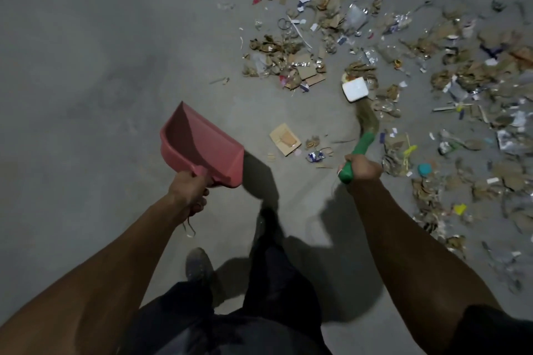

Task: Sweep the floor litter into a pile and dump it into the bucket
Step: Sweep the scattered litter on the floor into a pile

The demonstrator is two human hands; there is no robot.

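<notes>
Left hand [189, 191]: fingers curled round the handle of a red dustpan [199, 142], which is held above the grey concrete floor [86, 66], open mouth up and away. Right hand [364, 166]: closed round the green handle of a broom [364, 135]; its bristles are laid against a white square piece [355, 88]. Litter [403, 66], cardboard scraps, foil and paper, is scattered ahead and to the right. A cardboard piece [285, 139] is seen apart, between dustpan and broom.
</notes>
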